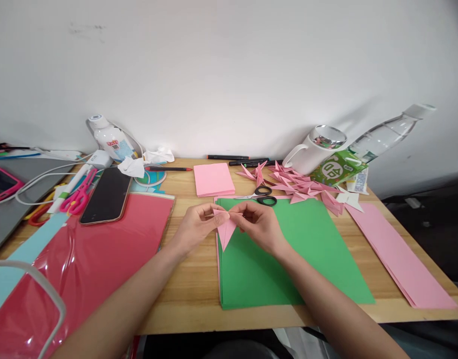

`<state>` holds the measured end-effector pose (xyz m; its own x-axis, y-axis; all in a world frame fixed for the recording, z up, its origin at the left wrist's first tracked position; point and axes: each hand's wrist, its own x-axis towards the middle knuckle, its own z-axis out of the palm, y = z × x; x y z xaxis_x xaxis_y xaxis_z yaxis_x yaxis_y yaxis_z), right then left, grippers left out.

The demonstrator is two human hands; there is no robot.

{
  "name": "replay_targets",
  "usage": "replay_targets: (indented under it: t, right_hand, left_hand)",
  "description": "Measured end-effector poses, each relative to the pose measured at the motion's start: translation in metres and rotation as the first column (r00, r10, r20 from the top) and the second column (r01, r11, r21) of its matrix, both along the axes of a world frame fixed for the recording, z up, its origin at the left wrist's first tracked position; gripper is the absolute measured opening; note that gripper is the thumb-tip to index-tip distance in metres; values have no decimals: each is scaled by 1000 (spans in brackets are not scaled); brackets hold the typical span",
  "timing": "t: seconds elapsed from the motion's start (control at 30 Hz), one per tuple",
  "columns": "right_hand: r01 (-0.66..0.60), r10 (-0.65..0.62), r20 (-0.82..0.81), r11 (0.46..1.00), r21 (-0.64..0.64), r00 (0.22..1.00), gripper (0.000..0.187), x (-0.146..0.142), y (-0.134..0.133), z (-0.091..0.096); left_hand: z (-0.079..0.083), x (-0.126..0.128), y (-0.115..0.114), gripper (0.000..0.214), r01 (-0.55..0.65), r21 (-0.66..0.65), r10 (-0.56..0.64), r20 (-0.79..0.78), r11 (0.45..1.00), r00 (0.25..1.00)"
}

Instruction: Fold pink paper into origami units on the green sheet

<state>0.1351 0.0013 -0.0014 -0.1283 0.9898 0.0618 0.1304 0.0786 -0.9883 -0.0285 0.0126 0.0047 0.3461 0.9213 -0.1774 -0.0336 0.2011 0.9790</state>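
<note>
At frame centre, with folded pink paper (225, 234) pinched in left hand (194, 225) and right hand (259, 225), apparently mid-fold, align edges before creasing.

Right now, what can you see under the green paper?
Pink paper peeks out along the left and far edges of the green paper, on the wooden table. How far the pink paper extends beneath, and anything else there, is covered.

Soft light, glare on plastic sleeve (96, 252)
</note>
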Motion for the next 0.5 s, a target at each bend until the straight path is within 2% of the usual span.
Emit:
replay_targets:
  t: [0.13, 0.3, 0.5]
  right_hand:
    - [-10, 1, -149, 998, -58, 989, 24, -1, 3, 2]
    - [-32, 10, -194, 993, -111, 981, 26, 2, 4, 5]
    - [-1, -26, -235, 994, -113, 972, 22, 4, 5, 4]
  left_hand:
    - [1, 4, -4, 30, 61, -109, -47, 126, 992, 991]
    - [3, 3, -5, 29, -52, -87, 57, 52, 995, 997]
    - [6, 2, -4, 32, -58, -95, 67, 91, 994, 994]
